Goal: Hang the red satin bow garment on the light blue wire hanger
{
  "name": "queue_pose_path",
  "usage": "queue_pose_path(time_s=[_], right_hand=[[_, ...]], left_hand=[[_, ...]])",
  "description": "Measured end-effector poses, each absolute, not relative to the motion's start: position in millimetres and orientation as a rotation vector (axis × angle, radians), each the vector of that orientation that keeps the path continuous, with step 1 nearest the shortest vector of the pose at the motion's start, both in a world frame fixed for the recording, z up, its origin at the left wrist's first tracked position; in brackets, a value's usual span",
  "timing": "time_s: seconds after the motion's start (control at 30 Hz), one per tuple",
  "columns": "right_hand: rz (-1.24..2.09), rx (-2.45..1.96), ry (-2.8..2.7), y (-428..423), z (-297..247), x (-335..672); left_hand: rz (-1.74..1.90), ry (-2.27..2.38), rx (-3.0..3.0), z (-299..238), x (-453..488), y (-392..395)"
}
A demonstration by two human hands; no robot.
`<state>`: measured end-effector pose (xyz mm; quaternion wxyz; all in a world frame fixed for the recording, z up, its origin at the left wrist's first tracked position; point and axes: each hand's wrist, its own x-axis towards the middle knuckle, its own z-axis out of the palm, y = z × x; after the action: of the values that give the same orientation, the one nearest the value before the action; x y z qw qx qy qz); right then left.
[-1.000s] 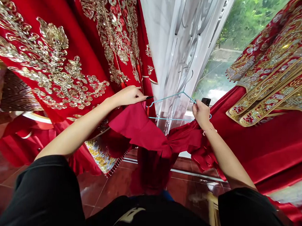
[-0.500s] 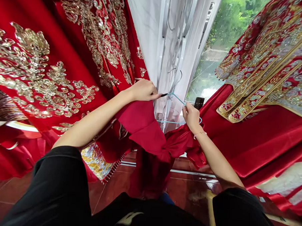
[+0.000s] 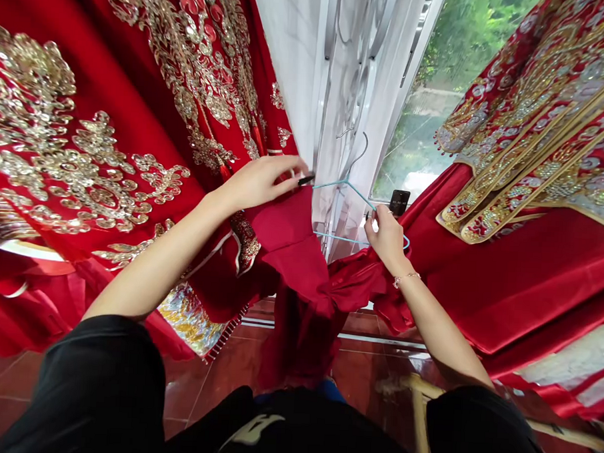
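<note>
A light-blue wire hanger (image 3: 358, 193) with a bare metal hook stands upright in front of me. From it hangs a plain dark-red garment (image 3: 294, 243), its left part over the hanger's left side and its right part bunched below. My left hand (image 3: 264, 179) is at the hanger's left arm, by the garment's upper edge, thumb stretched out and fingers apart from it; the fingertips are slightly blurred. Fingers closed, my right hand (image 3: 387, 238) grips the hanger's right arm near its end, close above the bunched cloth.
Red gowns with gold sequin embroidery (image 3: 183, 81) hang at left. An embroidered red jacket (image 3: 530, 156) over a red satin skirt (image 3: 479, 288) hangs at right. Behind the hanger are a white metal frame (image 3: 325, 87), a window (image 3: 438, 92) and a phone (image 3: 399, 202). Wooden bars (image 3: 418, 418) stand on the tiled floor.
My left hand has moved left from the hanger's neck along its left arm, its thumb and fingers spreading. My right hand keeps its grip, shifting slightly right with the hanger.
</note>
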<state>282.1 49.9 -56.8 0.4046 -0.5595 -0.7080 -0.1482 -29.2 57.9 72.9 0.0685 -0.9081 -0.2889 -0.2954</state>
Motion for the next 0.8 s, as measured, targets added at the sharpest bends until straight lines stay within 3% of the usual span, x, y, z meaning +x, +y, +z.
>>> queue_pose_path(time_s=[0.23,0.37,0.6,0.8], right_hand=[[-0.12,-1.165,-1.94,46.9,-53.4,294.6],[-0.172,-1.153,-2.021,34.4,-40.8,310.5],[-0.088,-1.034,-1.667,-5.0,-42.2,355.9],[0.248,-1.354,-2.202,-4.4,-69.7,387.1]], left_hand=[[-0.723,-1.211,-2.808,39.3,-32.7,66.7],[-0.71,-1.276,-2.764,34.0,-6.5,65.0],[-0.846,-1.294,-2.703,31.3,14.6,64.7],[-0.994,-1.165,-2.4,13.2,24.6,55.7]])
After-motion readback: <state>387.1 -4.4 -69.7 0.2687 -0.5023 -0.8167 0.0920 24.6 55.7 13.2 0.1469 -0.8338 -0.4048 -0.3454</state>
